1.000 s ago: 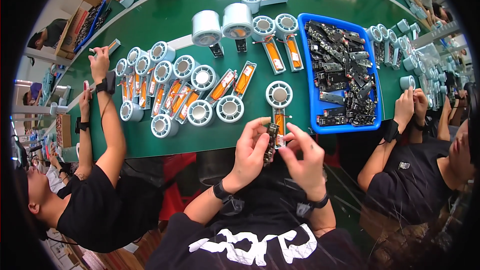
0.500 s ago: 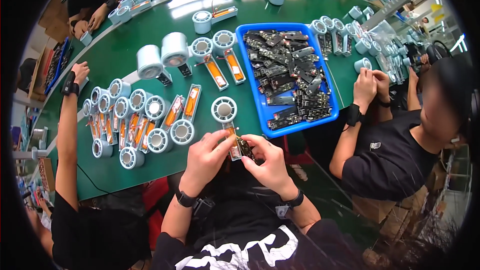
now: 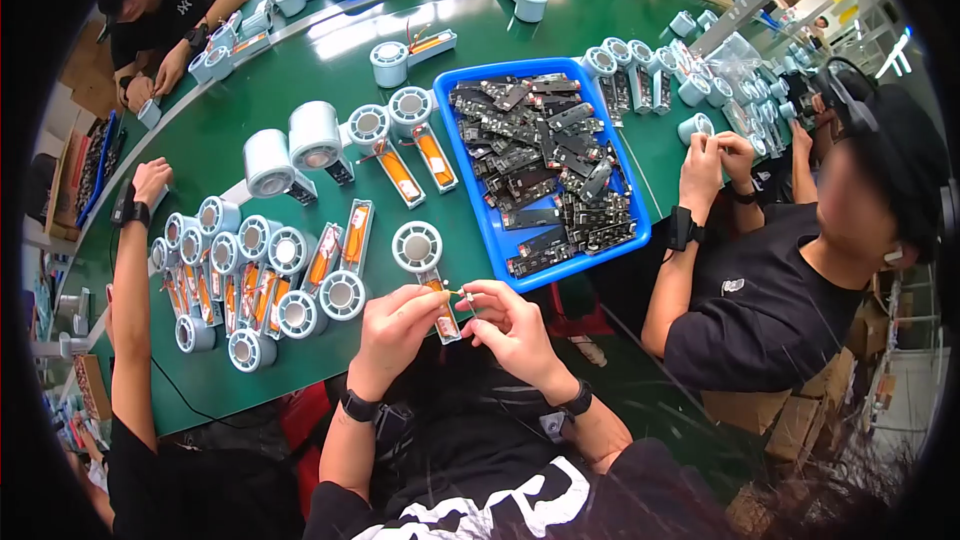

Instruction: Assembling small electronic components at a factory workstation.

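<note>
The opened pale blue-grey plastic unit, a slotted round head on a long open handle, lay on the glossy green tabletop near the person's edge. Its long axis ran from the head at the far end toward the person's body, slanting slightly rightward as it neared. The left hand was nearer, its fingertips lapping over the handle's left side; the right hand stood just to the handle's right. Left thumb and forefinger looked pressed together on a thin yellowish wire lead, above the handle. The right fingertips pinched a small dark piece with a pale end, its full shape too hidden to tell.

Inside the handle's stiff trough sat a smooth orange strip with a whitish patch. To the left crowded similar units, their round faces ringed with slots; beyond them stood two smooth, large pale cylinders. Farther right, a shiny blue plastic tray held jumbled, flat, narrow black boards with rough, component-studded surfaces. Past it, a co-worker's hands met at a small pale cylinder.
</note>
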### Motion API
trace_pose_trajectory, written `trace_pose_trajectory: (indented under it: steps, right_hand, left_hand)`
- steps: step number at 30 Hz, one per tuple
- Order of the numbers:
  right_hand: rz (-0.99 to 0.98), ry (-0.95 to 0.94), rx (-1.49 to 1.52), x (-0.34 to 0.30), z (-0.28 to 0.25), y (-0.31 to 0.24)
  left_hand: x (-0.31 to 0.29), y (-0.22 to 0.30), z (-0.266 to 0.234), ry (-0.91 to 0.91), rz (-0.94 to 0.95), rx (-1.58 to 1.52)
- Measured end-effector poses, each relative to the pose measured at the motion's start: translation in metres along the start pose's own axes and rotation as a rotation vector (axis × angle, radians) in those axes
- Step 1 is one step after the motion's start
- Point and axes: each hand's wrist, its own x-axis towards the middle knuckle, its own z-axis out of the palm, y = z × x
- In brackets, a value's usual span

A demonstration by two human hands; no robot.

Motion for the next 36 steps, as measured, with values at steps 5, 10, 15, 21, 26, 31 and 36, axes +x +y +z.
trace_pose_trajectory:
  steps: [5, 10, 15, 21, 26, 31, 36]
  right_hand:
    - [-0.029, -0.023, 0.022, 0.006, 0.007, 0.002]
    - [-0.007, -0.074, 0.07, 0.009, 0.014, 0.005]
    - [-0.101, 0.062, 0.105, 0.006, 0.0, 0.013]
    - [-0.213, 0.04, 0.133, 0.01, 0.005, 0.018]
    - [-0.214, 0.01, 0.113, 0.011, 0.008, 0.017]
    - [-0.281, 0.018, 0.003, 0.013, 0.006, 0.021]
    - [-0.378, 0.035, -0.203, 0.012, 0.002, 0.02]
  left_hand:
    - [-0.007, -0.005, -0.001, -0.007, -0.006, -0.036]
    - [-0.018, -0.013, -0.001, 0.075, -0.134, -0.03]
    - [0.005, -0.006, 0.011, 0.07, -0.022, -0.034]
    - [-0.007, -0.002, 0.008, 0.06, -0.09, -0.038]
    - [-0.003, -0.008, 0.008, 0.067, -0.019, 0.004]
    - [0.002, -0.009, 0.005, 0.026, 0.057, 0.104]
    - [0.002, -0.007, 0.007, 0.033, 0.072, 0.167]
